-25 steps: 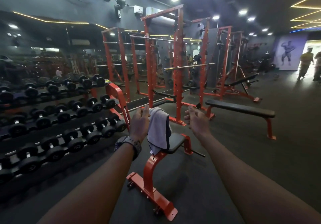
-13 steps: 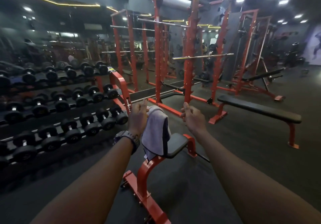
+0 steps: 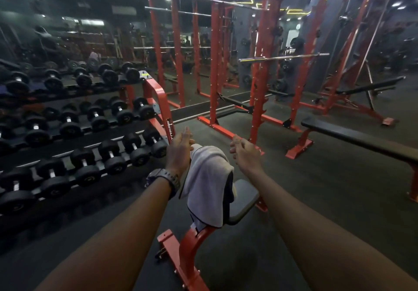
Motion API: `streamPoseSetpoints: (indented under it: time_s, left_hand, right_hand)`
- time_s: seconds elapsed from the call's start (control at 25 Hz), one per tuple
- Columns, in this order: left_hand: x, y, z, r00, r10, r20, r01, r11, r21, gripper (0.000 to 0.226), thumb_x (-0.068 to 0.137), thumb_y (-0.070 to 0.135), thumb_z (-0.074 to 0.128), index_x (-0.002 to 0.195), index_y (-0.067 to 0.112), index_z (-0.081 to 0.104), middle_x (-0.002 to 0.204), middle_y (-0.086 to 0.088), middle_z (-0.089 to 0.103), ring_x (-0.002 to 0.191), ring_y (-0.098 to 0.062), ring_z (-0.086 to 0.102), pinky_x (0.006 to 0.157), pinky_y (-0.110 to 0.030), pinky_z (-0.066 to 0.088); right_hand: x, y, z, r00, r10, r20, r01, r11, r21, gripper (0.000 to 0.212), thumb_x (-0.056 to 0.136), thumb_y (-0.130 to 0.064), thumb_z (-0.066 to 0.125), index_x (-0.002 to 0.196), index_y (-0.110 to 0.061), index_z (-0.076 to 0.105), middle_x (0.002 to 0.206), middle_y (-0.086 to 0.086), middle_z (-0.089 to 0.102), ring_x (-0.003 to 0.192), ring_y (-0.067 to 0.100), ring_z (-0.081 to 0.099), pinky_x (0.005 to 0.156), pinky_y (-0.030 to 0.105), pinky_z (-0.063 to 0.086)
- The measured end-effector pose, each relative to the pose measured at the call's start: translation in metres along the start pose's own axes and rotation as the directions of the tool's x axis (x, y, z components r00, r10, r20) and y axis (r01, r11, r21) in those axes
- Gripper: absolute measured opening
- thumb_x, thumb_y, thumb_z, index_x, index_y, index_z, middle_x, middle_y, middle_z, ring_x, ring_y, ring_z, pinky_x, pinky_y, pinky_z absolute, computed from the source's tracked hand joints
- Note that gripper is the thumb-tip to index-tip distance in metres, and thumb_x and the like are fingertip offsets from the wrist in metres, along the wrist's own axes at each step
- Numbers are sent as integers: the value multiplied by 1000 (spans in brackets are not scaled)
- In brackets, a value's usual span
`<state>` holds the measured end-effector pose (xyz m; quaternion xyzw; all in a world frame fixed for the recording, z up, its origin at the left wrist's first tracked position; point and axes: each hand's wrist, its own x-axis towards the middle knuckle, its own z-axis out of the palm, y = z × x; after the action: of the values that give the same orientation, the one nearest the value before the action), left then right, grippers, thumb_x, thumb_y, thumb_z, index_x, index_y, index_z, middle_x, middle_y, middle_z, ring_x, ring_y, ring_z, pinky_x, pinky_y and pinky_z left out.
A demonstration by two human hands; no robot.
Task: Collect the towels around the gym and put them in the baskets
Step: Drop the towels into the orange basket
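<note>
Neither grip holds anything: the left hand [image 3: 179, 153] reaches forward with fingers extended and loosely spread, its palm side touching or just beside the left edge of the pale grey folded cloth towel [image 3: 207, 184], and the right hand [image 3: 245, 155] hovers just right of the towel's far end with fingers half curled and apart, not closed on the cloth. Whether the left fingertips actually press the fabric cannot be told.

That towel is draped over the upright back pad of a small red steel seat with a black padded surface [image 3: 243, 201]; it hangs down the near side, its dark-trimmed lower edge reaching the red curved support post [image 3: 188, 243]. A dark digital wristwatch [image 3: 162, 177] sits on the left wrist.

To the left, a three-tier rack of black rubber dumbbells [image 3: 90, 137] runs along a mirrored wall, ending in a red frame just beyond the left hand. Far behind the towel stand tall red steel power racks [image 3: 260, 71] carrying a silver barbell [image 3: 282, 57]. To the right, a flat black-padded bench on red legs [image 3: 362, 138] stands on the dark rubber floor [image 3: 316, 200], with an inclined bench [image 3: 371, 87] farther off.
</note>
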<state>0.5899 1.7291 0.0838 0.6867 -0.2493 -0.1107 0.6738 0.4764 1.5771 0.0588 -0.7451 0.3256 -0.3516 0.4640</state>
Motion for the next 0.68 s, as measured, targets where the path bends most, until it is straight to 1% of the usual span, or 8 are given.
streamPoseSetpoints:
  time_s: [0.16,0.24,0.36,0.44,0.48,0.56,0.6,0.68]
  left_hand:
    - [67,-24,20,999,-16,-45,16,1000,9,48,98,60,37,93,19,62,95,-12,66,85,-24,60,79,-40,48]
    - [96,-34,32,997,-25,-78,25,1000,1,48,102,55,36,94,16,62,95,-13,66,84,-24,60,77,-37,47]
    - [135,-53,49,992,-49,-112,49,999,-3,50,104,51,36,99,9,64,93,-12,66,82,-23,58,72,-33,45]
    - [159,-64,55,989,-58,-133,59,998,0,53,104,51,35,102,7,65,93,-12,67,81,-21,59,70,-31,46]
    - [170,-69,56,988,-60,-143,60,998,0,53,104,51,34,102,8,65,95,-14,68,82,-20,60,72,-32,47]
    - [192,-77,56,985,-51,-166,53,999,9,53,104,52,33,102,9,65,100,-18,71,84,-20,63,77,-35,50]
    - [201,-80,56,984,-46,-172,48,999,8,53,104,52,33,102,9,66,102,-20,72,84,-20,63,79,-37,50]
    - [218,-80,55,985,-37,-171,37,999,-2,54,104,51,34,103,7,66,105,-24,71,84,-22,62,82,-40,51]
  right_hand:
    - [73,32,37,997,-20,75,27,995,-91,50,99,-55,39,83,-17,68,82,3,73,86,30,69,87,49,52]
    - [106,47,55,990,-25,139,48,986,-160,51,100,-54,38,90,-14,68,91,9,74,91,32,68,86,46,51]
    - [142,67,86,973,-33,228,93,962,-258,45,101,-51,44,87,-13,65,96,15,72,96,37,66,82,42,49]
    - [156,87,109,939,-84,333,227,880,-418,38,98,-51,51,103,-16,65,110,15,68,106,36,61,87,42,47]
    - [158,96,118,907,-77,413,304,800,-517,45,93,-56,54,120,-21,61,122,12,63,114,34,57,93,42,45]
    - [161,117,132,830,-7,557,425,656,-624,73,80,-68,58,145,-38,41,143,7,44,128,33,46,102,45,43]
    - [162,126,137,805,10,593,460,621,-635,82,77,-70,59,149,-44,33,148,7,37,130,34,43,103,46,43]
    - [164,137,147,800,-33,600,503,581,-639,73,82,-64,57,148,-47,32,146,4,39,125,31,49,100,44,45]
